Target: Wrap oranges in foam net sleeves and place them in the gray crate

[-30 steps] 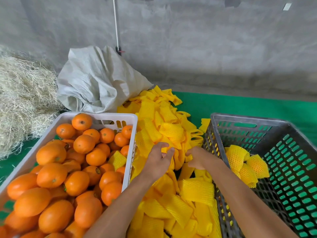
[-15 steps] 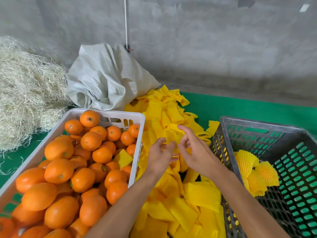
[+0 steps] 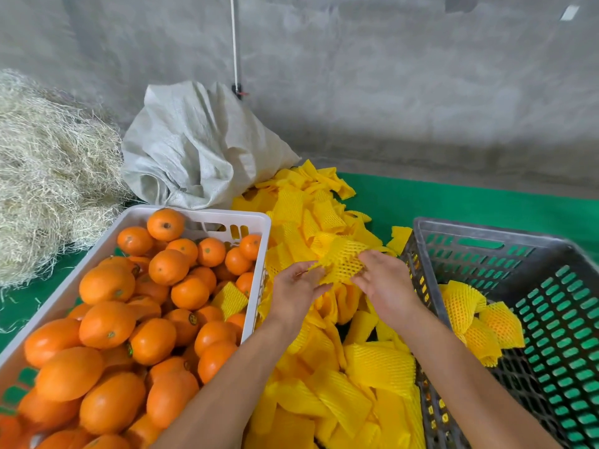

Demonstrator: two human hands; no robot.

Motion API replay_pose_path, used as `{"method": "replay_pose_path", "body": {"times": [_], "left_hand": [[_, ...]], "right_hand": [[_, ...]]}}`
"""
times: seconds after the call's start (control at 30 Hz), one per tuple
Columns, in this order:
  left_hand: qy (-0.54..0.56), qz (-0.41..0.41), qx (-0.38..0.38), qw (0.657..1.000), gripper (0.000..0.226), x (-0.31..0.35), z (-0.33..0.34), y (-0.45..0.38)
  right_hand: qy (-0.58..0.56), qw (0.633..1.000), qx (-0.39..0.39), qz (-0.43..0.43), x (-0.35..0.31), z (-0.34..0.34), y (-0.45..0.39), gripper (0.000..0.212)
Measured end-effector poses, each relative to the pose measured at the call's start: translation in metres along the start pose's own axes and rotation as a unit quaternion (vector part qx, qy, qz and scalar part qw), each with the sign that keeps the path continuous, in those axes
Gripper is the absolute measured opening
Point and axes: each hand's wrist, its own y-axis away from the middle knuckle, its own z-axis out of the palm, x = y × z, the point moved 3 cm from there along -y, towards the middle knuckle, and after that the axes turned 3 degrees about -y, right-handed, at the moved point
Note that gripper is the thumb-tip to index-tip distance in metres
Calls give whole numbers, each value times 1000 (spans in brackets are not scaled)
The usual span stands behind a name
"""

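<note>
Both hands hold one yellow foam net sleeve (image 3: 343, 259) above the sleeve pile (image 3: 340, 377), stretching its mesh open. My left hand (image 3: 296, 288) grips its left edge and my right hand (image 3: 384, 285) grips its right edge. No orange is in either hand. A white crate (image 3: 259, 222) on the left is heaped with bare oranges (image 3: 107, 325). The gray crate (image 3: 486, 234) on the right holds a few wrapped oranges (image 3: 476, 319) against its left wall.
A loose sleeve (image 3: 229, 299) lies on the oranges in the white crate. A gray woven sack (image 3: 197, 147) slumps behind the pile, and straw (image 3: 48, 176) is heaped at the far left. Green matting (image 3: 453, 202) covers the floor up to a concrete wall.
My hands have lifted one sleeve off the pile and pulled it wider between them. The camera has shifted slightly.
</note>
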Motion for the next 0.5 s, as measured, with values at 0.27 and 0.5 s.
{"method": "replay_pose_path", "body": {"times": [0.27, 0.5], "left_hand": [[268, -227, -90, 932, 28, 12, 9, 10], [189, -195, -167, 948, 50, 15, 15, 19]], "right_hand": [[-190, 963, -6, 188, -1, 6, 5, 34], [-33, 991, -14, 126, 3, 7, 6, 38]]}}
